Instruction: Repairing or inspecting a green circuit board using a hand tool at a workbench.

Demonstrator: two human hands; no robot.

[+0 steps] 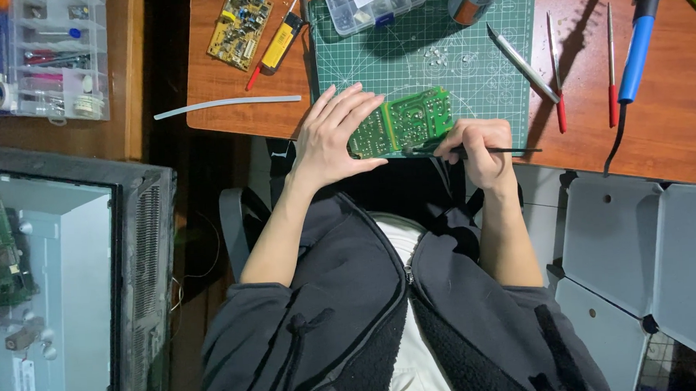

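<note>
At a wooden desk (658, 127) with a green cutting mat (436, 59), your left hand (334, 137) grips a green circuit board (403, 121) at the mat's near edge. Your right hand (479, 147) pinches a thin black tool (471, 150) touching it. Tweezers (522, 63) lie far right.

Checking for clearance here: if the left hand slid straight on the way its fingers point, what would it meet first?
The left hand points toward the upper right and already rests on the green circuit board. Past that comes the green cutting mat, though depth is hard to judge.
</note>
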